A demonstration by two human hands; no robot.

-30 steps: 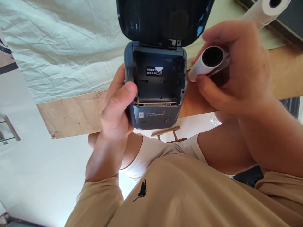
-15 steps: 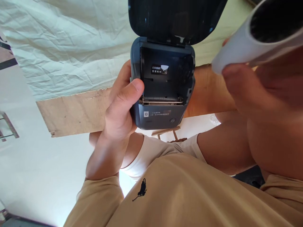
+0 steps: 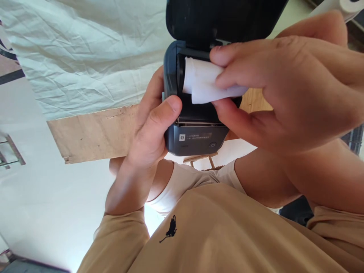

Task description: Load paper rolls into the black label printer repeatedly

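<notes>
My left hand (image 3: 153,113) is wrapped round the left side of a dark label printer (image 3: 196,142), its thumb over the front edge. The printer's black lid (image 3: 222,19) stands swung open at the top. My right hand (image 3: 284,83) grips a white paper roll (image 3: 203,77) between thumb and fingers. The roll's left end is inside the printer's bay, with a loose flap of paper hanging toward me. The roll's right end is hidden behind my fingers.
A pale creased cloth (image 3: 91,53) covers a wooden board (image 3: 99,132) whose front edge shows below the printer. Another white roll (image 3: 349,7) is at the top right corner. A small wooden stool (image 3: 200,159) stands on the floor beneath.
My right hand has brought the white paper roll left and down from the upper right into the printer's bay. The printer, in my left hand, has shifted slightly right.
</notes>
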